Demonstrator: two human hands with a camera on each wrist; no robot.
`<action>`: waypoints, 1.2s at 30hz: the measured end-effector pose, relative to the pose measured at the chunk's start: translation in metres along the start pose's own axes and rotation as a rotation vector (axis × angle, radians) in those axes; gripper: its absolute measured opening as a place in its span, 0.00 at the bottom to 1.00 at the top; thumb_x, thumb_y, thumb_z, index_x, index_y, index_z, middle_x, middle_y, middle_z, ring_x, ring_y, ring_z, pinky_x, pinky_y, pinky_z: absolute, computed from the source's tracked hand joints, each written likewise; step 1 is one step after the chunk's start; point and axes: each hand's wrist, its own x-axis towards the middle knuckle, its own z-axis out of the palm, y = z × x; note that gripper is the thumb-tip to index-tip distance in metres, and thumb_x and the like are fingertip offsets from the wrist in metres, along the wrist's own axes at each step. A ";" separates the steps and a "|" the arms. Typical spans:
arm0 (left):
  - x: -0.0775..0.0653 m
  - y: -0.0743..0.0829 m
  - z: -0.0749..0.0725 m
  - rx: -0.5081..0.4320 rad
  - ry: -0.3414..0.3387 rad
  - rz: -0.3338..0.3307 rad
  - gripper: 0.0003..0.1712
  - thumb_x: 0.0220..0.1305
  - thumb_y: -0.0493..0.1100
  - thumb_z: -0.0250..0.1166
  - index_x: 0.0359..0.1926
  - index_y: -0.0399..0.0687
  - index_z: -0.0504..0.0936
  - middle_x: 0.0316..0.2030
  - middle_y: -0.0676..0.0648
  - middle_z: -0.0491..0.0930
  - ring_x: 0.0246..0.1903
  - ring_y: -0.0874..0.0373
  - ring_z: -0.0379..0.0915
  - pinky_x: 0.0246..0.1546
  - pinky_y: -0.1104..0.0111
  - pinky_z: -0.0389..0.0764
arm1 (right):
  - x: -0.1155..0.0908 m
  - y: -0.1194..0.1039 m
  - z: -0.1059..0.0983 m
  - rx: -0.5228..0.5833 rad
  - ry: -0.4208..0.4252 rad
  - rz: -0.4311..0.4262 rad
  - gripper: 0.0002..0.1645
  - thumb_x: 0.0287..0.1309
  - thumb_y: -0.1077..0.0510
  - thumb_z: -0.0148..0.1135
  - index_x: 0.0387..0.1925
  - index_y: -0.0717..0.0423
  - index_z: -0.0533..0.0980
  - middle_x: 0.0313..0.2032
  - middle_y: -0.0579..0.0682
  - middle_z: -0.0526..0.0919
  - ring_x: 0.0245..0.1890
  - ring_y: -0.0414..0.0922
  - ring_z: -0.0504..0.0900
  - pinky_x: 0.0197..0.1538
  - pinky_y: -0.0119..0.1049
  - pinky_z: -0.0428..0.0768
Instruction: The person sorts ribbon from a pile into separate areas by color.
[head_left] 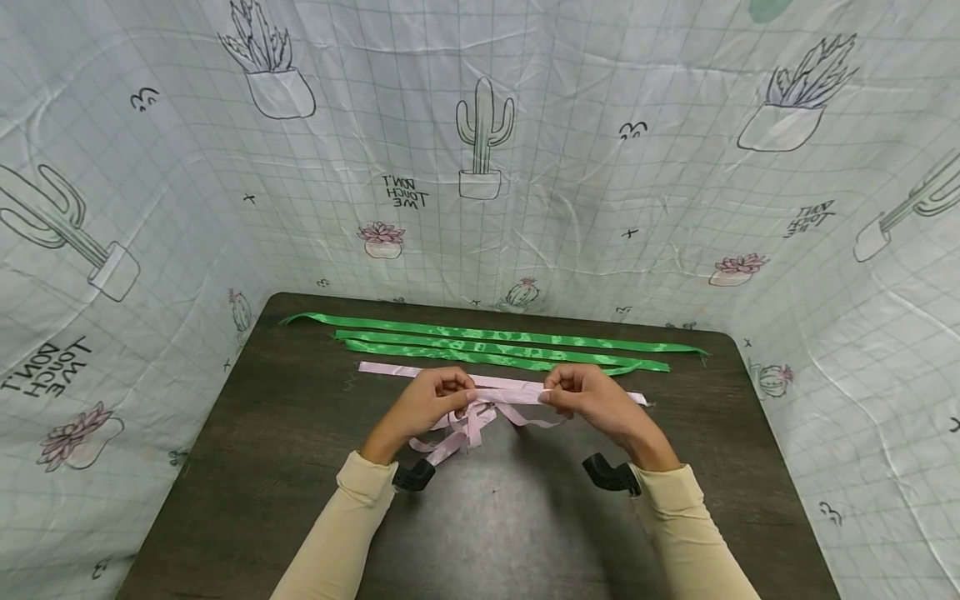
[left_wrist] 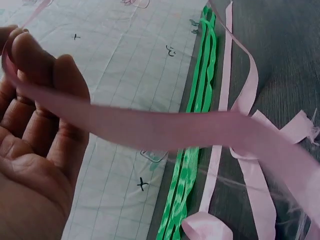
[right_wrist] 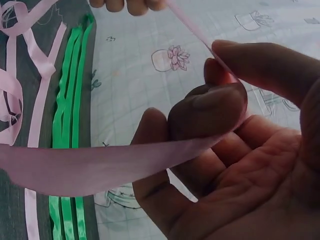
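Between both hands a length of pink satin ribbon (head_left: 510, 397) is stretched above the table. My left hand (head_left: 435, 396) pinches it between thumb and fingers on one side. On the other, my right hand (head_left: 588, 396) pinches it the same way; in the right wrist view the ribbon (right_wrist: 75, 167) bends over the curled forefinger and hangs down from it. Loose pink loops and tails (head_left: 453, 437) spread on the table below the left hand. Behind the hands, a straight pink ribbon (head_left: 386, 368) lies flat, partly hidden by them.
Several green ribbons (head_left: 465, 344) lie lengthwise along the back of the dark wooden table (head_left: 300, 483). A white cactus-print cloth (head_left: 570, 217) hangs behind the table and at both sides. Each wrist wears a black mount (head_left: 609, 475) by its cream sleeve.
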 end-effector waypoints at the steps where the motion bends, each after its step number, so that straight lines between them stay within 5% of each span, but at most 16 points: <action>1: -0.001 0.000 -0.002 -0.005 -0.002 -0.003 0.08 0.75 0.38 0.64 0.45 0.35 0.83 0.27 0.50 0.77 0.26 0.54 0.75 0.28 0.69 0.76 | -0.001 0.001 -0.002 0.005 0.000 0.002 0.11 0.71 0.59 0.66 0.37 0.64 0.76 0.22 0.44 0.69 0.24 0.39 0.68 0.32 0.35 0.74; 6: -0.007 0.000 -0.013 -0.008 0.017 -0.004 0.07 0.75 0.37 0.63 0.44 0.35 0.82 0.26 0.52 0.75 0.23 0.60 0.69 0.23 0.70 0.72 | -0.004 0.005 -0.012 0.000 -0.004 0.002 0.11 0.70 0.58 0.67 0.38 0.62 0.75 0.23 0.44 0.71 0.26 0.39 0.69 0.35 0.38 0.75; 12: -0.014 -0.001 -0.028 -0.044 0.052 -0.003 0.07 0.74 0.35 0.63 0.43 0.31 0.81 0.29 0.54 0.75 0.29 0.60 0.72 0.31 0.67 0.79 | -0.011 0.010 -0.028 -0.016 -0.024 -0.009 0.11 0.70 0.57 0.67 0.37 0.60 0.75 0.24 0.43 0.73 0.25 0.38 0.70 0.33 0.38 0.74; 22: -0.031 -0.004 -0.054 -0.058 0.080 -0.035 0.07 0.73 0.34 0.65 0.43 0.31 0.80 0.29 0.56 0.75 0.27 0.63 0.67 0.26 0.63 0.69 | -0.023 0.014 -0.051 -0.028 -0.045 -0.004 0.12 0.71 0.58 0.66 0.37 0.63 0.75 0.24 0.42 0.73 0.24 0.38 0.70 0.29 0.39 0.74; 32: -0.050 -0.004 -0.082 0.020 0.155 -0.033 0.07 0.72 0.35 0.66 0.44 0.32 0.81 0.28 0.56 0.75 0.26 0.51 0.67 0.25 0.60 0.71 | -0.038 0.024 -0.074 -0.083 -0.057 -0.016 0.13 0.71 0.60 0.65 0.36 0.67 0.73 0.24 0.41 0.71 0.25 0.38 0.69 0.30 0.40 0.73; 36: -0.060 -0.006 -0.094 0.020 0.200 -0.038 0.05 0.72 0.34 0.65 0.44 0.34 0.81 0.29 0.57 0.77 0.28 0.55 0.70 0.27 0.63 0.74 | -0.044 0.028 -0.083 -0.085 -0.043 -0.034 0.12 0.71 0.62 0.64 0.36 0.67 0.72 0.24 0.41 0.72 0.24 0.43 0.70 0.30 0.39 0.74</action>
